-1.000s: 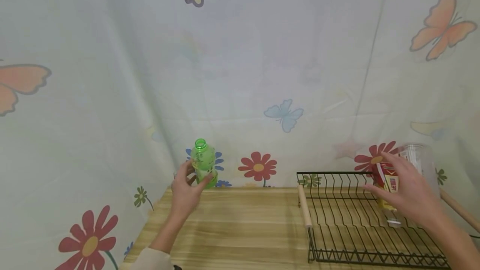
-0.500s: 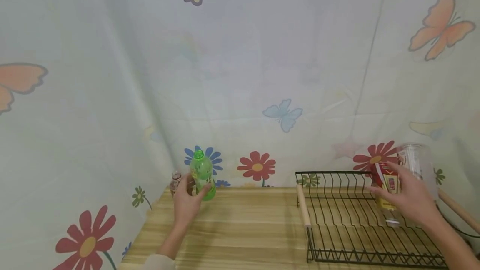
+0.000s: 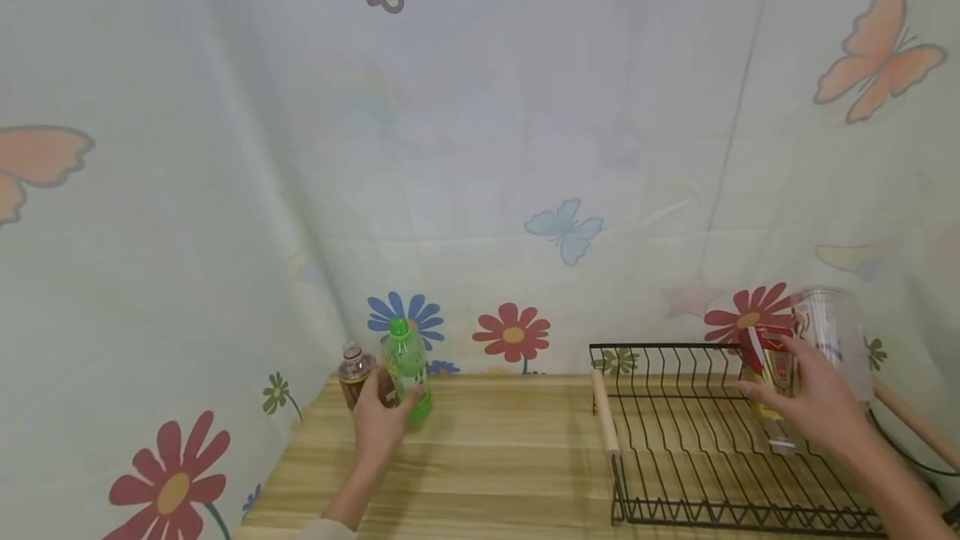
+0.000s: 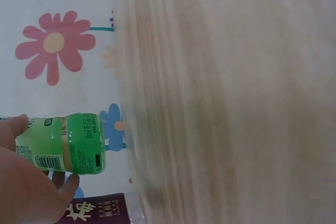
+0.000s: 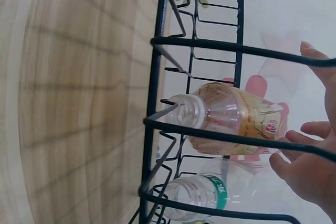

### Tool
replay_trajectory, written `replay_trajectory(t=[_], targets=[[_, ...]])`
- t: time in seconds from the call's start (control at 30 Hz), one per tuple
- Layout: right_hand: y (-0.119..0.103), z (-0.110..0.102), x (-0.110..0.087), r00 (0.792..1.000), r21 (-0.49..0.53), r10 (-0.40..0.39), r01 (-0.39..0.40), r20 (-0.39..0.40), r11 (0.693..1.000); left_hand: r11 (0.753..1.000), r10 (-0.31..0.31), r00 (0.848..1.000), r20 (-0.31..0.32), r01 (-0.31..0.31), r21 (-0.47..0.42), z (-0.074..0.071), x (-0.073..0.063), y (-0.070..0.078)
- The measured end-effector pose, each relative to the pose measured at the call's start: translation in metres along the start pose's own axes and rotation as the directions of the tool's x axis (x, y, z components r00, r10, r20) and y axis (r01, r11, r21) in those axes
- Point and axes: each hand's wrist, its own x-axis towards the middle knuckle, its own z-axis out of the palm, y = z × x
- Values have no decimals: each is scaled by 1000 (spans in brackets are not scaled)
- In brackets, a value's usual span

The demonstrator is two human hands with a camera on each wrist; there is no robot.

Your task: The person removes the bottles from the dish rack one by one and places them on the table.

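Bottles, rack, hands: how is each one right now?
Wire rack: standing on the table.
Green bottle: upright, gripped; unclear whether it touches the table.
Dark-labelled bottle: upright, partly hidden.
Red-and-yellow bottle: neck down in the rack.
Clear bottle: neck down in the rack.
Left hand: gripping the green bottle.
Right hand: spread around the red-and-yellow bottle.

Head cam sat farthest back, looked forward and down: patterned cloth (image 3: 480,123) from 12 o'clock to past centre, table (image 3: 495,465) at 6, wire rack (image 3: 606,413) at 4. Left wrist cam close in, view turned sideways, table on the 3 o'clock side; shared green bottle (image 4: 84,145), at 8, with head. Right wrist cam also sideways, right up against rack wires, table toward 9; shared rack with head
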Motion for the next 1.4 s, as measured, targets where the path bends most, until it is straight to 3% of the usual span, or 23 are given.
replay_trajectory(t=[0.33,0.8,0.93,1.1,1.3,1.4], targets=[[2,2,0,999,-3,48,-48,-2,999,999,-42,999,13,42,-2,6,-6,-10],[6,2,2,994,4,111,-111,26,994,997,-39,999,18,38,62,6,1,-15],[7,3,2,989,33,146,-146,1,989,995,-33,999,33,30,93,6,3,-15],[9,3,-1,989,33,139,-137,-53,990,992,-36,998,50,30,123,6,5,-12],[13,5,2,993,-3,106,-106,-45,994,990,-39,998,48,32,138,8,5,-13],[15,6,1,992,0,126,-126,-20,992,989,-34,998,47,27,142,8,5,-13]])
